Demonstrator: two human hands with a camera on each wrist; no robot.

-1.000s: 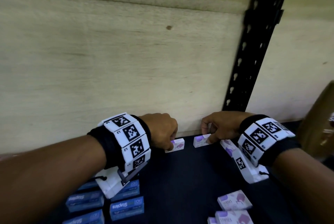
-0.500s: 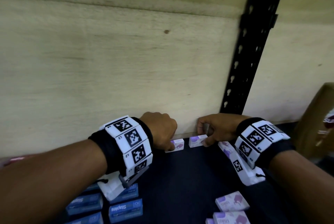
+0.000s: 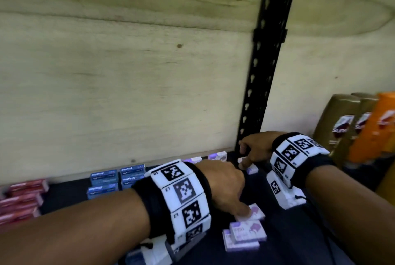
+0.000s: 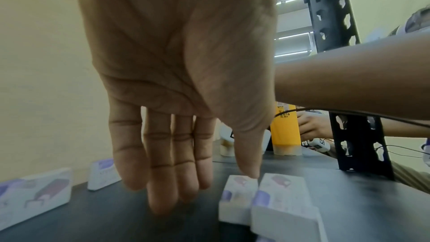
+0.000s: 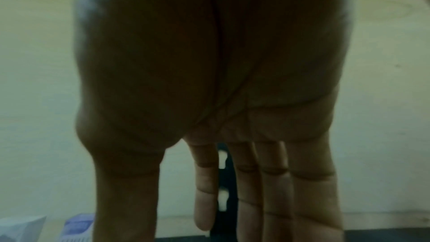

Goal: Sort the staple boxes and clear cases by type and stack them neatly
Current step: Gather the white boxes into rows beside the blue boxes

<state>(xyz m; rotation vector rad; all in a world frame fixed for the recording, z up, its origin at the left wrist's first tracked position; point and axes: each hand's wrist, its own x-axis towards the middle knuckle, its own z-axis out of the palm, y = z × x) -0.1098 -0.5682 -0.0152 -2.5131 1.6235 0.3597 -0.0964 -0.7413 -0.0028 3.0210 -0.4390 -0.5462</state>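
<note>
My left hand (image 3: 235, 200) reaches over the dark shelf (image 3: 299, 232) with fingers straight; its thumb touches a white and purple staple box (image 3: 255, 213). The left wrist view shows this hand (image 4: 204, 181) open, thumb tip on the box (image 4: 239, 196). Just in front lies a small pile of the same purple boxes (image 3: 248, 232). My right hand (image 3: 245, 155) is farther back by the black post, fingers straight, thumb on another purple box (image 3: 252, 168). Two purple boxes (image 3: 217, 155) stand against the back wall.
Blue staple boxes (image 3: 115, 177) are stacked at the back left, and red boxes (image 3: 21, 196) lie at the far left. A black slotted post (image 3: 267, 72) rises behind my right hand. Gold bottles (image 3: 342, 125) and an orange bottle (image 3: 374, 132) stand at the right.
Both hands let go of the two purple boxes at the back wall. My left hand drew back to the near boxes; my right hand shifted right. The view swung right, showing the bottles.
</note>
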